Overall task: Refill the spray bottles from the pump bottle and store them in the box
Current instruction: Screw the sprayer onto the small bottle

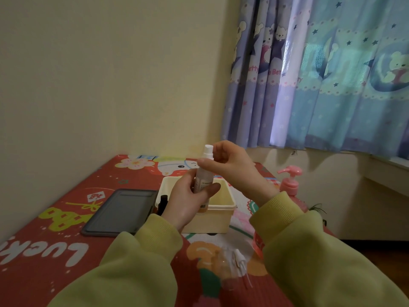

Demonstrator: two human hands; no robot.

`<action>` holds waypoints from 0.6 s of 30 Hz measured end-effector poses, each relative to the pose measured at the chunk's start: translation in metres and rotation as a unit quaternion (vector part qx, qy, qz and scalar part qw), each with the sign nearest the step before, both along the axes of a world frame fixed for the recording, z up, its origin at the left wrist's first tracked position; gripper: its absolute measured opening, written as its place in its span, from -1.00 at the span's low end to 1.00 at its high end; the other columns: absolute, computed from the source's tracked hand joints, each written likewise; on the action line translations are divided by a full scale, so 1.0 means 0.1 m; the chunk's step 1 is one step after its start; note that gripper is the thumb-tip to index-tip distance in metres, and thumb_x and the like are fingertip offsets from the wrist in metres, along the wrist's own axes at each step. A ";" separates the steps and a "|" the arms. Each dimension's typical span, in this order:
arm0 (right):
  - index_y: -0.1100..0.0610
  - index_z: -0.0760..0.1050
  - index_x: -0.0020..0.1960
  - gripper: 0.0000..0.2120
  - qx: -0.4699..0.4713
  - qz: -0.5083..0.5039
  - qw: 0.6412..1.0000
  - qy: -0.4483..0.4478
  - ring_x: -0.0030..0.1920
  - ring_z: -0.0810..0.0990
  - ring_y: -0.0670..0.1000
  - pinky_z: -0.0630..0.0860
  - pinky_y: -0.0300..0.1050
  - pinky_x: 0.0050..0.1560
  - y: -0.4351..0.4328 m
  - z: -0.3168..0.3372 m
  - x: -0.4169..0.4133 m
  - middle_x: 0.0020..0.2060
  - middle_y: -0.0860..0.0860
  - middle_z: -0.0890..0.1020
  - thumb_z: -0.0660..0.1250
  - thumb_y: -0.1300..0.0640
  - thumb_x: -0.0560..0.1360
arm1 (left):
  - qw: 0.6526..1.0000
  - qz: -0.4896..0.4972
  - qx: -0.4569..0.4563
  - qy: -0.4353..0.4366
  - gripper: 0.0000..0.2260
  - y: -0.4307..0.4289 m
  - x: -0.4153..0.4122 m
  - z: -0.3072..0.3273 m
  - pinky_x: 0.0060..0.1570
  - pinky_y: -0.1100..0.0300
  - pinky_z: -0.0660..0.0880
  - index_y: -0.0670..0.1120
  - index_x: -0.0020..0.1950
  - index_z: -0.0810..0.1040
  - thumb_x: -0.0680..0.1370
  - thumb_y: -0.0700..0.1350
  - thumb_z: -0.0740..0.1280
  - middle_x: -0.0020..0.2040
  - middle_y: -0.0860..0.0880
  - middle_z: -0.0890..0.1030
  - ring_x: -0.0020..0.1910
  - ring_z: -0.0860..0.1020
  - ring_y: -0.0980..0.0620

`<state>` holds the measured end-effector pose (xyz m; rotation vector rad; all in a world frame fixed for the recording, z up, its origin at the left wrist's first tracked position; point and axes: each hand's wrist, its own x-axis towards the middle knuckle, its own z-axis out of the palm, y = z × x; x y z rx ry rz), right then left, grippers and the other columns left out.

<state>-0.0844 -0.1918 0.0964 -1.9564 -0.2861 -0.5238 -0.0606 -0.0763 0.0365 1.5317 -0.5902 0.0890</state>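
1. Left hand [188, 200] grips the body of an upright spray bottle [204, 176], fingers wrapped round it.
2. Right hand [230, 165] pinches the bottle's white top between thumb and curled fingers.
3. Open cream box [221, 209], directly below both hands; a dark bottle [163, 203] stands at its left end.
4. Pink pump bottle [290, 185], upright, just right of the right wrist.
5. Clear bottle [230, 269], lying between the forearms.
6. Tablet [120, 210], flat, left of the left hand.

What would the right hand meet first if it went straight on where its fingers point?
The white top of the slim translucent spray bottle, which the right hand seems to pinch; the left hand grips its body.
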 end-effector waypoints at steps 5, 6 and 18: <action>0.03 0.44 0.04 -0.81 0.017 0.021 0.999 0.028 -0.13 0.58 -0.17 0.54 -0.42 -0.17 -0.02 -0.01 -0.02 -0.10 -0.07 0.60 0.38 0.06 0.47 | 1.000 -0.005 -0.007 0.015 -0.70 -0.01 -0.01 0.01 -0.17 0.26 0.46 -0.06 0.17 0.46 0.46 -0.13 0.39 -0.08 -0.01 0.58 -0.09 0.55 0.06; 0.04 0.44 0.10 -0.80 0.035 0.036 0.998 0.030 -0.07 0.59 -0.16 0.56 -0.40 -0.12 -0.02 -0.01 -0.03 -0.05 -0.06 0.62 0.34 0.13 0.49 | 1.000 -0.005 -0.006 0.012 -0.71 -0.01 -0.01 0.01 -0.18 0.28 0.45 -0.05 0.15 0.46 0.46 -0.13 0.39 -0.10 0.01 0.57 -0.11 0.55 0.08; 0.04 0.41 0.20 -0.73 0.015 0.007 1.000 0.012 0.10 0.55 -0.09 0.51 -0.29 0.02 0.00 -0.10 -0.04 0.09 -0.02 0.58 0.32 0.10 0.51 | 1.000 -0.001 -0.007 0.012 -0.70 -0.03 -0.02 0.00 -0.11 0.24 0.50 -0.05 0.16 0.46 0.45 -0.12 0.40 -0.03 -0.05 0.60 -0.03 0.57 0.02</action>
